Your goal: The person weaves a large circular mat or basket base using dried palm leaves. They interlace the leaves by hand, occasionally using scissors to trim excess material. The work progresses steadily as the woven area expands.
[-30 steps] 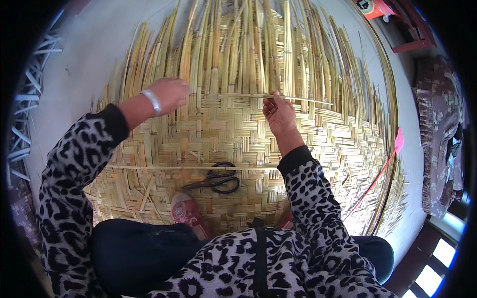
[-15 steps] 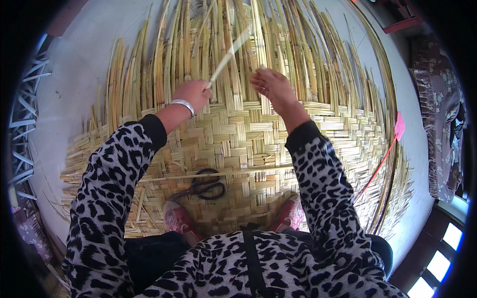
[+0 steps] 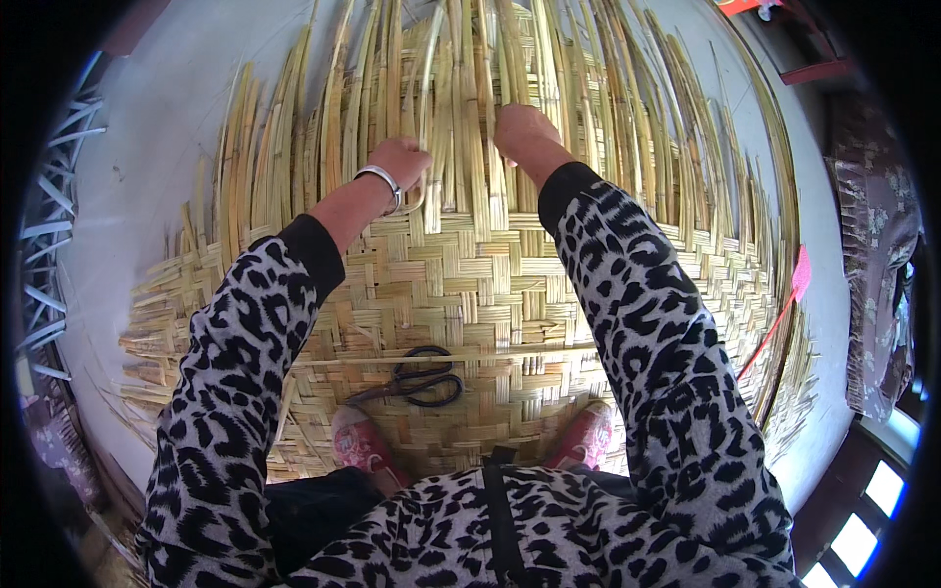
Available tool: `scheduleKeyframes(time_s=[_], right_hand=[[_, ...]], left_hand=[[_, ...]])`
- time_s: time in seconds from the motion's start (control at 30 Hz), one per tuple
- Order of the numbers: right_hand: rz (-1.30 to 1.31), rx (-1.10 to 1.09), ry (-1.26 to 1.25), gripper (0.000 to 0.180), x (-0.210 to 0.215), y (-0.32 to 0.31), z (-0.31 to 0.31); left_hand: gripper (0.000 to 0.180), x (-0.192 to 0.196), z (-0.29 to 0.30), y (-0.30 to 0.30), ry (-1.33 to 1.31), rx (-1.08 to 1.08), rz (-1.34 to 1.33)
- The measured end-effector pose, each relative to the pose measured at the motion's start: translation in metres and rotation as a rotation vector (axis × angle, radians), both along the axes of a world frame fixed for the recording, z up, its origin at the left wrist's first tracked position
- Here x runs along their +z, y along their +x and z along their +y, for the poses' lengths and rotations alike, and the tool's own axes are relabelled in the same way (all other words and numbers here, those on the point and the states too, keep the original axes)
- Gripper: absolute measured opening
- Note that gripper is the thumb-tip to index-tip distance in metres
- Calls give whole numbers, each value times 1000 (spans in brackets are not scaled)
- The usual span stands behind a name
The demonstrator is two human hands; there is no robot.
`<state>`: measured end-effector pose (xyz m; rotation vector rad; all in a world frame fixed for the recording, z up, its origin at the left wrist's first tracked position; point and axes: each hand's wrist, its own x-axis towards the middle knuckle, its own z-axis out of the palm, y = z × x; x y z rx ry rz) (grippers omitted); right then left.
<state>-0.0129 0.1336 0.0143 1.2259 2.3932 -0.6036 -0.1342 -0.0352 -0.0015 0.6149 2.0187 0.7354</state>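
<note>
A large mat (image 3: 451,284) of split reed strips in a zigzag weave lies under me, its long unwoven ends fanning out at the far side. My left hand (image 3: 400,162), a silver bracelet on its wrist, is closed on a pale reed strip (image 3: 428,83) that rises away from me. To its right, my right hand (image 3: 524,132) curls round a reed strip among the loose ends; its fingertips are largely hidden. Both hands are just beyond the woven edge. Black-handled scissors (image 3: 417,377) lie on the mat close to my feet.
A single long strip (image 3: 470,357) lies crosswise on the weave. My red shoes (image 3: 585,438) stand on the mat. A pink fly swatter (image 3: 801,272) rests at the right edge. White metal bars (image 3: 49,230) line the left side, and a patterned cloth (image 3: 870,255) hangs at the right.
My left hand has brought its slanting strip upright among the loose ends. My right hand, earlier with looser fingers, has moved slightly farther away and closed.
</note>
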Motion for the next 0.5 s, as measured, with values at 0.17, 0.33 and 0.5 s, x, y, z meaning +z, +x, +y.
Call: scheduleKeyframes(time_s=[0.17,0.33,0.5], right_hand=[[-55,-53,33,27,6,-4,-1],[-5,-151,28,29,8,1,2],[311,22,21,37,-3,18,5]], left_hand=[[25,-12,-3,1,52,-8,183],[16,-69,2,-24,-28,-190,232],[19,-119,5,-48,58,-164,-212]])
